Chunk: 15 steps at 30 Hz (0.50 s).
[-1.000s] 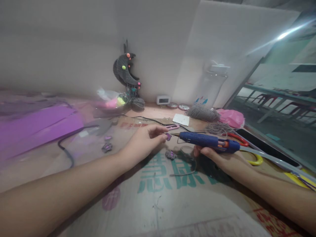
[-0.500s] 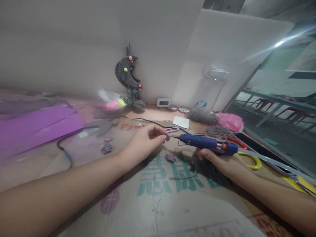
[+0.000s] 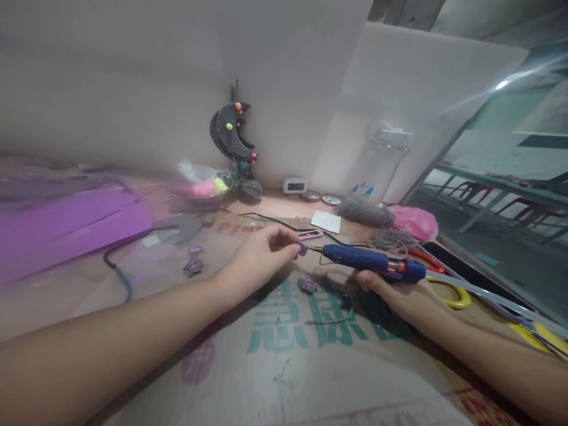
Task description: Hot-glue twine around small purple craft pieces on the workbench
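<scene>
Between thumb and fingers, my left hand (image 3: 275, 245) pinches a small purple piece (image 3: 303, 249); its exact kind is too small to tell. My right hand (image 3: 377, 284) grips a blue hot glue gun (image 3: 355, 257) from below, with a clear glue stick (image 3: 470, 288) running out of its back. The gun's metal nozzle points left and meets the purple piece or comes very close to it. Below them on the board lies a grey yarn flower with a purple middle (image 3: 307, 285). Another such flower (image 3: 193, 267) and a loose purple piece (image 3: 194, 249) lie left of my left forearm.
Behind stand a grey crescent moon ornament (image 3: 228, 130), a small white digital clock (image 3: 295, 185) and a clear bottle (image 3: 377, 168). Grey yarn (image 3: 364, 211), a pink bag (image 3: 413, 222), scissors with red and yellow handles (image 3: 459, 296) and a black phone (image 3: 470, 275) lie right. Purple sheets (image 3: 75, 231) lie left.
The glue gun's nozzle has moved slightly left and down, closing the gap to the purple piece. My left hand keeps its pinch in nearly the same spot.
</scene>
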Tool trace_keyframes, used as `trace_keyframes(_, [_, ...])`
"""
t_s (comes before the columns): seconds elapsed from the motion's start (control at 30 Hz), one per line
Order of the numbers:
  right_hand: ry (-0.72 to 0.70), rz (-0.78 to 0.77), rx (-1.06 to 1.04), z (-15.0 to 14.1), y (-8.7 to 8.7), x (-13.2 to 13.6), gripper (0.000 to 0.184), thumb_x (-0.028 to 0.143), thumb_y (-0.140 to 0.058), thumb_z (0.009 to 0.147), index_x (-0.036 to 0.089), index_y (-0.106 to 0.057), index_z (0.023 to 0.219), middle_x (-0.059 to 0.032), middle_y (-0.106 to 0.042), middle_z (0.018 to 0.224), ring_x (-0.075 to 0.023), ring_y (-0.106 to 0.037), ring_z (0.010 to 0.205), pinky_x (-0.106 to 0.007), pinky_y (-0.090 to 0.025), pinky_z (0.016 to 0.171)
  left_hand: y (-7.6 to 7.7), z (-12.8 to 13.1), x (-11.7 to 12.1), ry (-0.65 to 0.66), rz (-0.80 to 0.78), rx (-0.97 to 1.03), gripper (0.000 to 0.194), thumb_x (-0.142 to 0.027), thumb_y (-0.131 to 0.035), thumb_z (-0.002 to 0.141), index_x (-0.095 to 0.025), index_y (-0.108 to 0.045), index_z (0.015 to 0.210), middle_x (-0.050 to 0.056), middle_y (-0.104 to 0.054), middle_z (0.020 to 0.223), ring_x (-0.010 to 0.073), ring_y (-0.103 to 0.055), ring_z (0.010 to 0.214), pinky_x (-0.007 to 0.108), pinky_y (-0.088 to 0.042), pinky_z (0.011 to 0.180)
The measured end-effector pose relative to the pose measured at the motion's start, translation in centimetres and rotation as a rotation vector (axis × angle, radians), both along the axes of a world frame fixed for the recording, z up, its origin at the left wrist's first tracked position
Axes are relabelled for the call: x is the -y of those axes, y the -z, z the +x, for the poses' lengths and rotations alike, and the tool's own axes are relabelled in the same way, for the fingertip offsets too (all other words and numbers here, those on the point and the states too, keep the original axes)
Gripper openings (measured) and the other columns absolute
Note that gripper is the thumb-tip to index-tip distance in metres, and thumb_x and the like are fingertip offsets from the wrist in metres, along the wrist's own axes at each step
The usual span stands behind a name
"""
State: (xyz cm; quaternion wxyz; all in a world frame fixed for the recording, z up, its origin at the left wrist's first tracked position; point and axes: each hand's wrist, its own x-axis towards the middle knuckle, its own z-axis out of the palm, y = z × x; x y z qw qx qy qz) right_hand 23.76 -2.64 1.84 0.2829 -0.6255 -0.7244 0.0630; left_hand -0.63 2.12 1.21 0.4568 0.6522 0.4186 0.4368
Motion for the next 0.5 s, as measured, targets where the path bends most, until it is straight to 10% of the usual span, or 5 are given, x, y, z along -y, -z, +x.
trace_keyframes(0.5, [-0.036,0.042,0.013,0.02,-0.01,0.04,0.035,0.058,-0.05,0.079,0.027,-0.065,0.072,-0.0046,-0.07,0.066,-0.0273,-0.068,0.065,-0.038,-0.057,0.062,0.12,-0.04,0.0,0.015,0.001,0.006,0.014,-0.027,-0.065,0.076,-0.016,-0.061,0.083,0.001,-0.066,0.075,0.0115,-0.058,0.063,0.023,-0.044,0.059])
